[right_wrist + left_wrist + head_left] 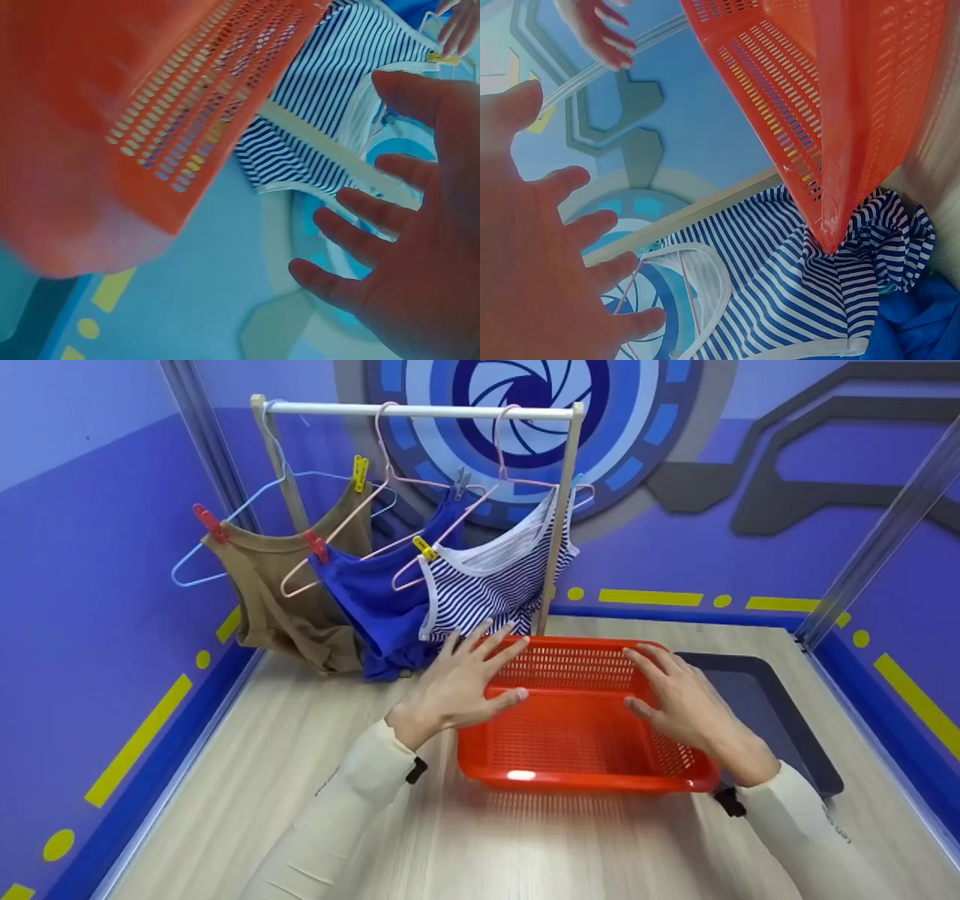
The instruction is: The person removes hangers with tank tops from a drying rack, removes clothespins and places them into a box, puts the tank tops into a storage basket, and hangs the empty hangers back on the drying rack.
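A red-orange plastic basket (592, 782) with slotted walls sits on the wooden surface, in front of the clothes. My left hand (461, 686) hovers above its left side, fingers spread and holding nothing. Over the right side is my right hand (694, 705), also spread and holding nothing. The wrist views show both palms apart from the basket. Just behind the left fingers hangs a striped tank top (487, 592) on a pink hanger. In the left wrist view, the basket's corner overlaps the striped cloth (772, 262).
A white-barred drying rack (442, 411) stands at the back left. It also bears a blue garment (375, 592) and a brown garment (292, 577), clipped to hangers with clothespins. A dark grey tray (806, 720) lies right of the basket. Purple walls (112, 607) enclose the surface.
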Action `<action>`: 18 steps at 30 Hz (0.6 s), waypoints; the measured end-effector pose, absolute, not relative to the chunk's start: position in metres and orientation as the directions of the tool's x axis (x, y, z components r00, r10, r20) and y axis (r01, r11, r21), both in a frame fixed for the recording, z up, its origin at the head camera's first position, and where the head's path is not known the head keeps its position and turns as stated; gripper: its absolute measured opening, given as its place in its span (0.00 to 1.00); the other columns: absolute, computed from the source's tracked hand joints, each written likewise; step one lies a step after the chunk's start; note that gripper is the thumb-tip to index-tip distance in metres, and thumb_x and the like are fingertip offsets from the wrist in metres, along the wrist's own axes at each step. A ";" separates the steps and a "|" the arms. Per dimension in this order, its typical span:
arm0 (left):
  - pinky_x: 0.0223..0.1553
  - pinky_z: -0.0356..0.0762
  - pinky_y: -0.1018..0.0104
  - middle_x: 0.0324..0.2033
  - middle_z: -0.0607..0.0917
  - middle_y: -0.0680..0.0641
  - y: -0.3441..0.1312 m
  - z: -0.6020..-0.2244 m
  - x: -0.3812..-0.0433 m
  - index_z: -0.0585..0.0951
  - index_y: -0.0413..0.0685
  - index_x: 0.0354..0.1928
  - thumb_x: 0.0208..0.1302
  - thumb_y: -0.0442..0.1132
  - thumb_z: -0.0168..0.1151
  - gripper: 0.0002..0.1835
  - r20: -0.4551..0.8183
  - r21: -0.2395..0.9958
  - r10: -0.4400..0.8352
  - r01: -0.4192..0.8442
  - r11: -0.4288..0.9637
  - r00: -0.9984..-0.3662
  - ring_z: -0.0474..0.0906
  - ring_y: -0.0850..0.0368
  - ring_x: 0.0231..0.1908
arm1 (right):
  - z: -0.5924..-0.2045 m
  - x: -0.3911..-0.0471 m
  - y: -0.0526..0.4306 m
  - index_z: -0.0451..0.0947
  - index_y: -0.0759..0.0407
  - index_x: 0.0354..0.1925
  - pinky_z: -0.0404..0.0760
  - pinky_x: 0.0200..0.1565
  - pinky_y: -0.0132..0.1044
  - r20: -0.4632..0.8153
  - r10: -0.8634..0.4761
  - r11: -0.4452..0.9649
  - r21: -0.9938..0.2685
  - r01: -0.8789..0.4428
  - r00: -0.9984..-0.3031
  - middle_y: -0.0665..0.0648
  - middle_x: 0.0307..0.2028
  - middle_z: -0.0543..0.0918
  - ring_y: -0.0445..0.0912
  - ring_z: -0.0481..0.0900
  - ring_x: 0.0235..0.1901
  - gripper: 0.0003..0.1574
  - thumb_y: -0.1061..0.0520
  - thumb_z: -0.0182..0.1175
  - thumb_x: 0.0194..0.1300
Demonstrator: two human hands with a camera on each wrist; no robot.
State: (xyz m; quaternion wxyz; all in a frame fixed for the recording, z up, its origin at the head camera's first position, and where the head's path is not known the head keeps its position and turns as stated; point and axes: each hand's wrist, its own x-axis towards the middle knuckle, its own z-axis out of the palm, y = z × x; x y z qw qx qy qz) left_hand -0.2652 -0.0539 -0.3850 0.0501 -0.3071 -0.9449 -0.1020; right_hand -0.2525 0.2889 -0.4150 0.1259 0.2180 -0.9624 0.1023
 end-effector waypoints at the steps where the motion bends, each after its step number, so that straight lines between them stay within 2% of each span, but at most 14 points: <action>1: 0.75 0.40 0.38 0.78 0.49 0.55 -0.055 -0.385 -0.266 0.50 0.72 0.77 0.64 0.78 0.32 0.42 0.171 0.163 0.567 0.590 0.790 -0.806 0.41 0.48 0.78 | -0.418 -0.253 0.292 0.60 0.54 0.73 0.66 0.63 0.67 0.304 -0.390 0.886 -0.134 -0.444 -0.869 0.64 0.69 0.66 0.65 0.68 0.64 0.46 0.48 0.67 0.62; 11: 0.74 0.49 0.42 0.77 0.54 0.53 -0.062 -0.384 -0.270 0.55 0.67 0.76 0.66 0.74 0.37 0.41 0.269 0.144 0.549 0.596 0.790 -0.792 0.49 0.48 0.76 | -0.437 -0.252 0.314 0.65 0.58 0.69 0.72 0.55 0.68 0.337 -0.353 0.903 -0.122 -0.412 -0.873 0.66 0.64 0.71 0.65 0.71 0.60 0.42 0.52 0.68 0.61; 18: 0.72 0.57 0.43 0.74 0.63 0.50 -0.069 -0.381 -0.274 0.63 0.60 0.74 0.69 0.65 0.49 0.35 0.391 0.140 0.508 0.594 0.792 -0.768 0.58 0.47 0.73 | -0.444 -0.251 0.324 0.69 0.63 0.66 0.72 0.58 0.66 0.293 -0.287 0.922 -0.173 -0.346 -0.912 0.68 0.62 0.71 0.65 0.70 0.59 0.37 0.54 0.67 0.62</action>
